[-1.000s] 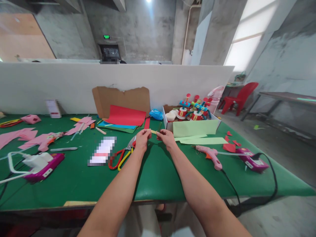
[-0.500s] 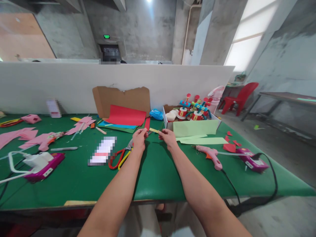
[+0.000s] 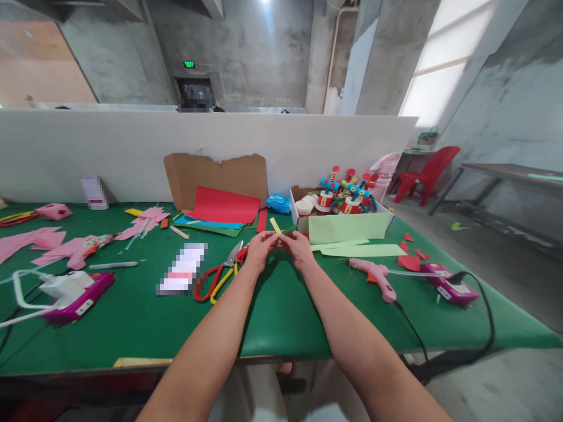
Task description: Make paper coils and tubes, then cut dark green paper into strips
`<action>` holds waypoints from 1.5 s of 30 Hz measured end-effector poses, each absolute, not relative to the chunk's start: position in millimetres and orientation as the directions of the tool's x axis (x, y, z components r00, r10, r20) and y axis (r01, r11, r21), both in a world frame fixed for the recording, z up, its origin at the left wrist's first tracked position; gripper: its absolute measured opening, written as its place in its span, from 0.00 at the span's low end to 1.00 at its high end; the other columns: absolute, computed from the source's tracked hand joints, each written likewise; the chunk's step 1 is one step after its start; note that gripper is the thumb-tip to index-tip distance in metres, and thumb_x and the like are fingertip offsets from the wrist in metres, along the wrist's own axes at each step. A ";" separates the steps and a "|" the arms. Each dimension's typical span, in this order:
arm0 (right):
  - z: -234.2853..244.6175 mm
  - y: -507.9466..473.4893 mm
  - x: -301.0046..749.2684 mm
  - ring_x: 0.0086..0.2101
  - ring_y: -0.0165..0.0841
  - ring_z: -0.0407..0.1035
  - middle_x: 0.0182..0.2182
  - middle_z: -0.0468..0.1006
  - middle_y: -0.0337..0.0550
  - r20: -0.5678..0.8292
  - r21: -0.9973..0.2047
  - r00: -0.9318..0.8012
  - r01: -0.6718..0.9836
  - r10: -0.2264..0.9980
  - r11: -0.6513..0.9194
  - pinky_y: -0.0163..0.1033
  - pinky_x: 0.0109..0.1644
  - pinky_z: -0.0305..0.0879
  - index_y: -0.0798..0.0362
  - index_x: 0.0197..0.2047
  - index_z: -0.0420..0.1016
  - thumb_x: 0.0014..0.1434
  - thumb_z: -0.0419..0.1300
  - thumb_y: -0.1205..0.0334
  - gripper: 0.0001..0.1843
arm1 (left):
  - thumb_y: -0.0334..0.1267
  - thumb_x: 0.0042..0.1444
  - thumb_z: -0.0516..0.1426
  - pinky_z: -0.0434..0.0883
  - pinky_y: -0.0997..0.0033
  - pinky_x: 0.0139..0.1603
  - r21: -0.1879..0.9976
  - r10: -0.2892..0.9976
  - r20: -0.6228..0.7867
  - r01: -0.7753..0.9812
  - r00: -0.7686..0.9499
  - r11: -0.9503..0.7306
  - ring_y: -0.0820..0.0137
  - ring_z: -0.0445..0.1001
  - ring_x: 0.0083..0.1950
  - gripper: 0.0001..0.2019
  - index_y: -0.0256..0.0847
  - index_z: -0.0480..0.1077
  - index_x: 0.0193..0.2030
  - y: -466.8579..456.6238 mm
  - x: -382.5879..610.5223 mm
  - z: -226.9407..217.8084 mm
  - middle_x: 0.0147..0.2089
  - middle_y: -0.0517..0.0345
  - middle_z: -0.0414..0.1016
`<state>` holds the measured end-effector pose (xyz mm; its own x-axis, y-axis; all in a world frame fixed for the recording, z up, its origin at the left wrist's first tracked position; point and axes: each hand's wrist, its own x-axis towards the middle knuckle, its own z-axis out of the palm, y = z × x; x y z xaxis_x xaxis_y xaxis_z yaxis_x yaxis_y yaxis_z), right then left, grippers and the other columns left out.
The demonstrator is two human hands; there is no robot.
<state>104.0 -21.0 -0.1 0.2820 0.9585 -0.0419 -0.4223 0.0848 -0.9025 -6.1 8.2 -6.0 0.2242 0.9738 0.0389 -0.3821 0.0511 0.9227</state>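
Note:
My left hand (image 3: 259, 251) and my right hand (image 3: 299, 248) meet above the middle of the green table (image 3: 272, 310), fingers pinched together. Between them they hold a thin yellow paper strip (image 3: 275, 226) that sticks up and left, and a green strip (image 3: 290, 229) that points right. Red-and-yellow scissors (image 3: 219, 274) lie on the table just left of my left hand. Light green paper sheets (image 3: 352, 237) lie just right of my right hand.
A pink glue gun (image 3: 373, 276) with a black cable lies to the right. A white box of red and blue craft toys (image 3: 345, 199) stands behind. Red and blue sheets (image 3: 222, 210) lean on cardboard. Pink paper cut-outs (image 3: 65, 246) and a magenta device (image 3: 74, 293) lie left.
My hands have come closer together. The yellow strip, held flat between them before, now tilts upward, and a green strip shows at my right fingers.

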 end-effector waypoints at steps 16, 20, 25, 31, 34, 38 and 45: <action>1.7 -23.5 101.5 0.22 0.26 0.70 0.20 0.76 0.34 -0.007 -0.920 0.320 -0.372 0.947 0.119 0.35 0.34 0.73 0.54 0.28 0.75 0.40 0.72 0.61 0.12 | 0.45 0.30 0.70 0.62 0.75 0.26 0.933 0.979 0.032 -0.358 0.199 0.042 0.78 0.66 0.22 0.19 0.36 0.72 0.24 8.7 -4.5 -7.6 0.20 0.62 0.71; 0.6 -23.5 100.4 0.23 0.27 0.70 0.21 0.76 0.34 0.002 -0.923 0.328 -0.363 0.945 0.128 0.35 0.33 0.72 0.53 0.28 0.74 0.38 0.72 0.59 0.14 | 0.46 0.30 0.70 0.62 0.75 0.27 0.933 0.981 0.032 -0.358 0.194 0.040 0.77 0.66 0.23 0.18 0.36 0.72 0.25 7.9 -3.7 -7.1 0.21 0.61 0.72; 2.6 -22.8 101.8 0.21 0.26 0.67 0.19 0.73 0.31 -0.013 -0.928 0.371 -0.350 0.928 0.128 0.34 0.30 0.71 0.53 0.25 0.73 0.37 0.72 0.57 0.15 | 0.45 0.31 0.68 0.60 0.75 0.26 0.945 0.992 0.052 -0.328 0.111 -0.013 0.78 0.63 0.22 0.17 0.37 0.71 0.23 10.0 -4.3 -6.8 0.19 0.64 0.68; 7.0 -20.5 111.0 0.20 0.24 0.66 0.18 0.71 0.30 -0.036 -0.923 0.429 -0.361 0.903 0.135 0.32 0.27 0.70 0.53 0.24 0.69 0.38 0.72 0.58 0.16 | 0.46 0.33 0.68 0.60 0.75 0.25 0.953 0.993 0.056 -0.304 0.104 -0.022 0.78 0.62 0.21 0.16 0.37 0.71 0.22 11.8 -7.1 -4.0 0.17 0.65 0.66; 8.9 -20.1 115.0 0.19 0.24 0.66 0.17 0.70 0.30 -0.050 -0.918 0.447 -0.373 0.893 0.135 0.32 0.27 0.71 0.52 0.25 0.69 0.38 0.72 0.59 0.15 | 0.46 0.31 0.69 0.62 0.75 0.26 0.951 0.995 0.039 -0.310 0.091 -0.009 0.77 0.63 0.22 0.17 0.37 0.71 0.23 13.0 -7.8 -3.9 0.18 0.64 0.67; 10.9 -19.8 118.9 0.19 0.24 0.66 0.16 0.70 0.30 -0.043 -0.917 0.460 -0.370 0.887 0.147 0.31 0.27 0.71 0.53 0.24 0.71 0.40 0.71 0.59 0.13 | 0.47 0.29 0.69 0.63 0.74 0.27 0.952 0.996 0.023 -0.305 0.086 0.004 0.77 0.64 0.23 0.18 0.37 0.72 0.23 14.1 -8.1 -4.4 0.19 0.64 0.68; 18.7 -22.1 125.3 0.19 0.22 0.65 0.17 0.71 0.32 -0.104 -0.888 0.517 -0.433 0.850 0.155 0.28 0.26 0.70 0.54 0.23 0.73 0.46 0.69 0.62 0.09 | 0.44 0.31 0.69 0.63 0.74 0.27 0.944 0.997 -0.018 -0.328 0.075 0.042 0.77 0.64 0.22 0.16 0.36 0.72 0.23 15.2 -9.9 -2.6 0.20 0.63 0.69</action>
<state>125.3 -22.1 18.7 0.5169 0.8497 -0.1042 -0.4331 0.1546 -0.8880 -9.9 15.2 -2.6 0.0754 0.9970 -0.0180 -0.3277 0.0418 0.9439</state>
